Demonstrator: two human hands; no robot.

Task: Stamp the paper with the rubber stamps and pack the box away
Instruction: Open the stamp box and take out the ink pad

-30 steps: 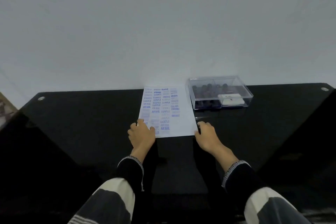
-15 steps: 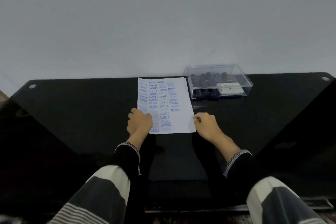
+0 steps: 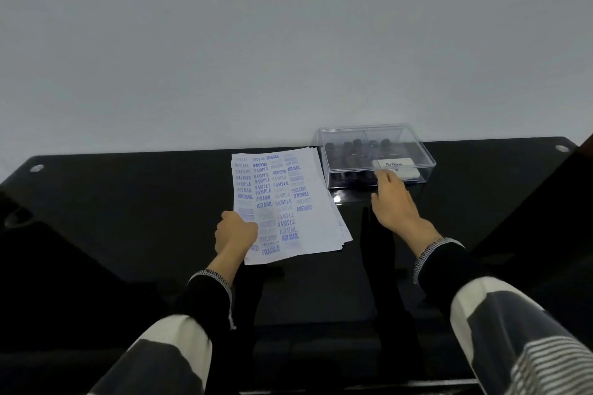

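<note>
While L hand [image 3: 236,232] fisted on paper [image 3: 288,202], R hand [image 3: 390,202] fingers loose, tips at box [image 3: 375,157] front.

Both arms are in the same top: black lower sleeves, cream/off-white further up, then a dark grey block nearest the camera. The right sleeve [image 3: 500,324] also has thin grey and white stripes at the bottom corner of the view. The cuffs are trimmed with a narrow band of little black-and-white ticks, kinda like a blanket stitch. The left sleeve [image 3: 179,330] has the same trim running a bit down its edge. Left hand [image 3: 236,232] and right hand [image 3: 393,202] are bare, no rings or watch.
</note>
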